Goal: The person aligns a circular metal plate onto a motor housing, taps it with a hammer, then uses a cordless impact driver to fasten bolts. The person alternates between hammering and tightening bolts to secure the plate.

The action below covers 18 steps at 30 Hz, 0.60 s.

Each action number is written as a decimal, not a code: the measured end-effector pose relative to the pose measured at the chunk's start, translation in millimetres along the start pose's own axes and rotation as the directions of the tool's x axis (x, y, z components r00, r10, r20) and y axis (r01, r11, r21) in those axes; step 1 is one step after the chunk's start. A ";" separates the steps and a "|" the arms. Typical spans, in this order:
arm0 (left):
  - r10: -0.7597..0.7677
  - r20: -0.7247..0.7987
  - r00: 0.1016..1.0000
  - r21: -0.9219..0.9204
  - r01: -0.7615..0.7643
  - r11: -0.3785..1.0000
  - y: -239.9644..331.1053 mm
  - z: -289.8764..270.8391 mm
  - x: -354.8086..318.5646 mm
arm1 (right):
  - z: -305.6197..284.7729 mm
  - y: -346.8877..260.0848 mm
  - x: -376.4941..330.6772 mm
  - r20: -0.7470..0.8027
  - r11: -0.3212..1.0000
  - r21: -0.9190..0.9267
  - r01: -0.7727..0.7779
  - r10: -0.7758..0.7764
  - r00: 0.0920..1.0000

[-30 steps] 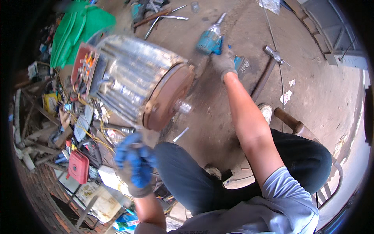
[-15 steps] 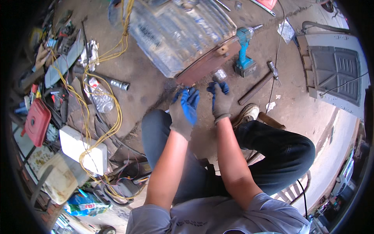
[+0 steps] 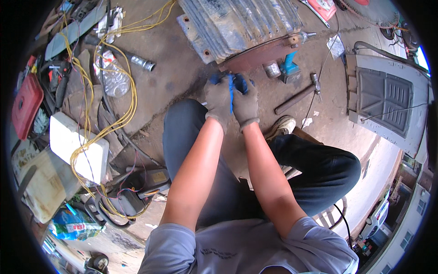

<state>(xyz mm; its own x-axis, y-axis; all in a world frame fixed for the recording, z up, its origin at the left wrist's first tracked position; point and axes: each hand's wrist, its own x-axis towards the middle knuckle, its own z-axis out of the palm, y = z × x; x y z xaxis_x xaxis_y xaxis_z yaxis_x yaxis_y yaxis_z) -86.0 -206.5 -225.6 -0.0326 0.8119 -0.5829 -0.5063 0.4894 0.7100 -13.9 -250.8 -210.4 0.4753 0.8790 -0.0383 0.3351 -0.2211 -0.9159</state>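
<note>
**Ribbed motor (image 3: 246, 27) ahead, left hand (image 3: 220, 98) and right hand (image 3: 245, 99) drawn together at its near edge**

The motor lies on the floor in front of the person, its far part cut off by the upper rim of the view and its rusty end plate (image 3: 255, 57) facing the hands. The legs (image 3: 315, 171) are bent, one knee on either side of the arms. Both forearms (image 3: 190, 176) reach forward from the lower edge and converge, the elbows wider apart than the wrists. The two hands, in grey gloves with blue palms, meet side by side just below the plate, backs upward, fingers bent inward. The fingertips are hidden, so whether either hand grips something or touches the plate cannot be told. To the right of the hands, a hammer (image 3: 295, 99) lies slantwise on the floor. Nearer the motor, a teal cordless tool (image 3: 289, 68) stands on its base, partly behind the plate. Smallest, the bright shaft (image 3: 272, 69) juts from the plate, just beside that tool.
</note>
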 end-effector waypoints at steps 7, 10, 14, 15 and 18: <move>-0.032 0.101 0.994 -0.014 0.034 0.999 35.4 -2.2 -21.6 | 7.2 -17.7 20.2 0.043 0.936 0.185 -0.298 0.295 0.954; -0.029 0.082 0.996 -0.157 0.041 0.987 37.9 -1.8 -20.8 | 17.6 -5.0 18.6 0.124 0.737 0.588 -0.333 0.324 0.938; -0.088 0.022 0.996 -0.297 0.091 0.951 44.1 -5.4 -17.1 | 32.1 -11.2 11.3 0.093 0.729 0.572 -0.375 0.396 0.913; -0.092 0.024 0.995 -0.292 0.095 0.952 46.0 -5.0 -16.1 | 32.5 -12.7 12.0 0.072 0.726 0.583 -0.364 0.401 0.913; -0.063 -0.050 0.997 -0.382 0.039 0.923 59.1 4.6 -26.2 | 32.0 -8.8 13.4 0.031 0.746 0.580 -0.327 0.381 0.924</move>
<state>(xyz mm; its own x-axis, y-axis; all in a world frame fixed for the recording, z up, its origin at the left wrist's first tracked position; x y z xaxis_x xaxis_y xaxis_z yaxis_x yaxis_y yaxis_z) -111.0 -197.4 -166.6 -0.0432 0.7625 -0.6455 -0.7982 0.3622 0.4814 -36.5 -223.6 -215.7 0.5416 0.7410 -0.3969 -0.3772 -0.2078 -0.9025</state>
